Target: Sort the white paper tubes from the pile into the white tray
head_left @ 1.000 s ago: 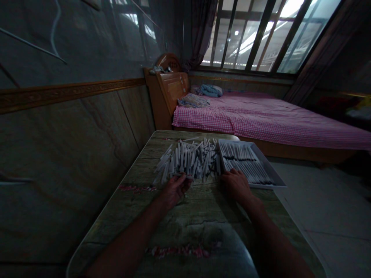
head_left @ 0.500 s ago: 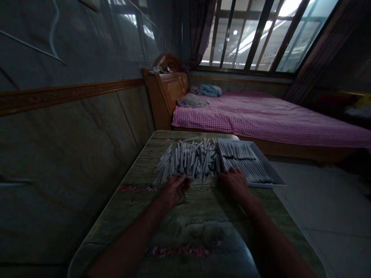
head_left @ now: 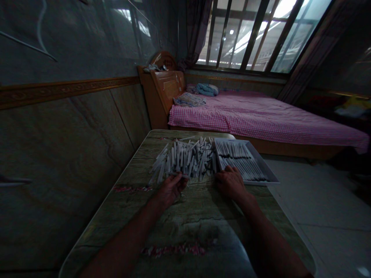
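Paper tubes (head_left: pixel 185 162) lie in a loose, criss-crossed heap near the far end of the table (head_left: pixel 130 173) in front of me, in a bedroom with a barred window (head_left: pixel 255 34), a polished stone-like wall (head_left: pixel 66 154) along my left, and a bed (head_left: pixel 261 119) with a pink checked sheet beyond the table's far edge. The table top has a weathered wood pattern, and pink scraps (head_left: pixel 131 189) lie on it to the left of the heap and nearer me. Just right of the heap sits a white tray (head_left: pixel 271 173), with tubes in rows (head_left: pixel 240 162) lying side by side inside it. The heap and the tray nearly touch. My work at this moment looks like sorting loose tubes at the heap's near edge, between the pile and the tray. My left hand (head_left: pixel 171 191) is at that edge, fingers curled, with one tube (head_left: pixel 176 175) lying across the fingertips, but I cannot tell whether I am gripping it or only touching it. My right hand (head_left: pixel 232 183) is relaxed and open, holding nothing, with its fingers at the tray's near corner. As I judge it, the tube at my left fingertips calls for a firm pinch before it can be lifted clear of the heap, and the rows in the tray call for a straight, careful approach.
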Motion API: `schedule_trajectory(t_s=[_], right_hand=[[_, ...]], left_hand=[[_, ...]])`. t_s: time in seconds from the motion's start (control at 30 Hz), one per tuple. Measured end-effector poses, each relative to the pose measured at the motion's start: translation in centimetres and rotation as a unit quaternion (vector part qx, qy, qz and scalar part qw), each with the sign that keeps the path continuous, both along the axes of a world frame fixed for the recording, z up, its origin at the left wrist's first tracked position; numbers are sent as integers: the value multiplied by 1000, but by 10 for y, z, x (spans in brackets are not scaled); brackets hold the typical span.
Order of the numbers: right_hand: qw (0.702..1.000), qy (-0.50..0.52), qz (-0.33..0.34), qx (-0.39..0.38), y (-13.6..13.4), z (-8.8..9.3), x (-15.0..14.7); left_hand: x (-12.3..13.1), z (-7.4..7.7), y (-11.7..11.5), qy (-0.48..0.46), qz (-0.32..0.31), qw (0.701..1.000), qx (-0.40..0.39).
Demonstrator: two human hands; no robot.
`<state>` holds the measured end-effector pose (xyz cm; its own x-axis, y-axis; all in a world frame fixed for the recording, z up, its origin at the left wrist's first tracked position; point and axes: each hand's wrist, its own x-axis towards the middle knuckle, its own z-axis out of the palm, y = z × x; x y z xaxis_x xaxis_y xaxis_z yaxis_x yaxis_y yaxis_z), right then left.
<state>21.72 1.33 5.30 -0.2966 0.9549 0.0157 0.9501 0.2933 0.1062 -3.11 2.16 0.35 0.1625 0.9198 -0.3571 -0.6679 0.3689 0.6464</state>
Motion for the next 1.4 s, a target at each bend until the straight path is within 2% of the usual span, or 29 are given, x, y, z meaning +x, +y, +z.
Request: schedule_trajectory(t_s=[0.3, 0.7, 0.8, 0.87, 0.93, 0.97, 1.0, 1.07, 1.13, 1.17, 1.2, 1.27, 1.4], right_hand=[[1000, -13, 11, -24, 1, 4, 2], [1000, -10, 12, -17, -5, 0, -15], [998, 56, -8, -7, -6, -4, -20], [986, 166, -17, -5, -6, -13, -24], [948, 318, -17, -14, -5, -26, -32], [915, 402, -19, -24, -4, -33, -37], [874, 485, -29, -32, -3, -40, -43], [769, 634, -62, -52, -2, -50, -55], [666, 735, -95, -83, -3, -55, -67], [628, 764, -106, -101, -4, -55, -71], [602, 781, -115, -116, -5, -55, -75], [573, 798, -127, -135, -8, -53, -81], [551, 815, -138, -117, -12, -52, -85]], left_hand=[[0, 2, -1, 1, 2, 1000, -8], [-1, -1, 0, 3, -8, 1000, 4], [0, 0, -1, 3, -5, 1000, 3], [1, 1, -2, 1, -1, 1000, 6], [2, 0, -3, 0, 2, 1000, 13], [2, 0, -3, -1, 3, 1000, 18], [2, -1, -3, -1, 3, 1000, 24], [3, -3, -4, 1, -4, 999, 35], [3, -5, -4, 5, -9, 999, 41], [4, -5, -4, 7, -11, 999, 42], [4, -6, -4, 8, -10, 999, 43], [5, -7, -4, 11, -4, 999, 44], [6, -8, -3, 20, 3, 999, 47]])
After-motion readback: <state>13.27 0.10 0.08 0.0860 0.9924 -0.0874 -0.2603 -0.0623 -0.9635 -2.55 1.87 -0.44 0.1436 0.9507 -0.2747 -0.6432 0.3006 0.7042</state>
